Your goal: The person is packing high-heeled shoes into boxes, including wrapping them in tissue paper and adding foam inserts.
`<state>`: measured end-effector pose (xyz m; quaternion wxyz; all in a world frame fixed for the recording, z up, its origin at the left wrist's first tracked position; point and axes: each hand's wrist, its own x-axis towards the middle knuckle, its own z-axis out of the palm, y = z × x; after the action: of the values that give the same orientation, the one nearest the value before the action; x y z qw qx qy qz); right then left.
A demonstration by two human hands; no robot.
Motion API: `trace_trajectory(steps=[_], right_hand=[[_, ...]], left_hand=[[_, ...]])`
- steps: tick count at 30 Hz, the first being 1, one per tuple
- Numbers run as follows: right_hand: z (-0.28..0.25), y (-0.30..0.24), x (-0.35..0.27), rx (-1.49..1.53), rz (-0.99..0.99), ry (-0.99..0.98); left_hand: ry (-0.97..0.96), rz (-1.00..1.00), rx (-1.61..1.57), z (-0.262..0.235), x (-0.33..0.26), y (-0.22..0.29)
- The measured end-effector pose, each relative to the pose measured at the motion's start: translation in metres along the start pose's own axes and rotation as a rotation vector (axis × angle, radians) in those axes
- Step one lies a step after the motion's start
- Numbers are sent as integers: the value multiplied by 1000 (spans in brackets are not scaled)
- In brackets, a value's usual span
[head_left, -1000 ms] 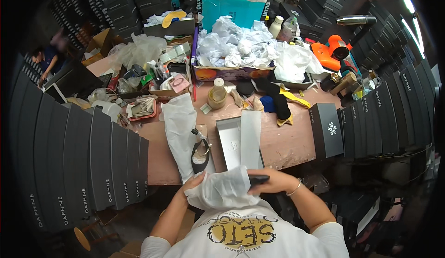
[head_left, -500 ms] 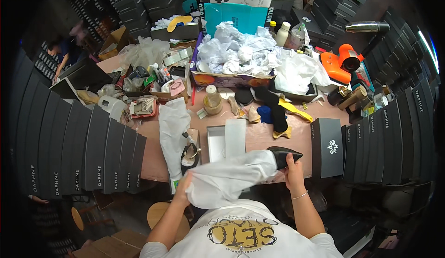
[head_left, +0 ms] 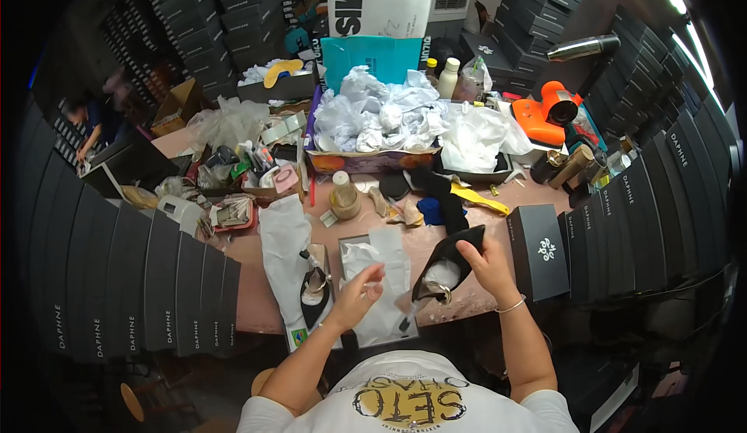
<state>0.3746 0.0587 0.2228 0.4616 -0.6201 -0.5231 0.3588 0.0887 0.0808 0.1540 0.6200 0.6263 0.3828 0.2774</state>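
Observation:
My right hand (head_left: 489,266) grips a black pointed-toe shoe (head_left: 459,248) by its toe end. White stuffing shows in the shoe's opening, and a buckled strap and clear wrapping hang at its lower end. To the left, my left hand (head_left: 356,299) is empty, its fingers loosely stretched out over a shoe box (head_left: 384,338). White wrapping paper (head_left: 387,258) lies in and across that box. Just left of the box, the matching black shoe (head_left: 314,299) rests with its strap upward, beside a long white paper sheet (head_left: 282,242).
Dark shoe boxes (head_left: 156,269) line the left side; more boxes (head_left: 622,231) stand at the right. Across the back are a carton of crumpled paper (head_left: 373,161), a glass jar (head_left: 344,199), a yellow-handled tool (head_left: 478,199) and an orange device (head_left: 545,118).
The black shoe is out of the white wrapping and tilted with its opening showing. My left hand has let the wrapping go, and white material now lies in the box.

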Motion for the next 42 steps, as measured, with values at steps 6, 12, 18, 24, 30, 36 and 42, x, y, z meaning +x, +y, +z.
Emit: trace_trajectory(steps=[6,12,18,24,30,36,42], right_hand=[[119,6,-5,4,-122,36],[150,-21,-54,-469,-444,-609],[164,4,-31,-151,-135,-662],[174,73,18,-429,-359,-206],[173,63,-2,-636,-230,-557],[195,51,-46,-306,-269,-855],[216,47,-37,-194,-23,-730]], left_hand=[[-233,-586,-923,22,-29,-7],[-26,-467,-878,6,-91,-21],[179,-433,-841,3,-90,-27],[195,-504,-1102,-1,-96,-43],[272,-417,-1120,8,-93,-50],[300,-416,-1289,31,-79,-16],[184,-478,-1173,23,-71,-14]])
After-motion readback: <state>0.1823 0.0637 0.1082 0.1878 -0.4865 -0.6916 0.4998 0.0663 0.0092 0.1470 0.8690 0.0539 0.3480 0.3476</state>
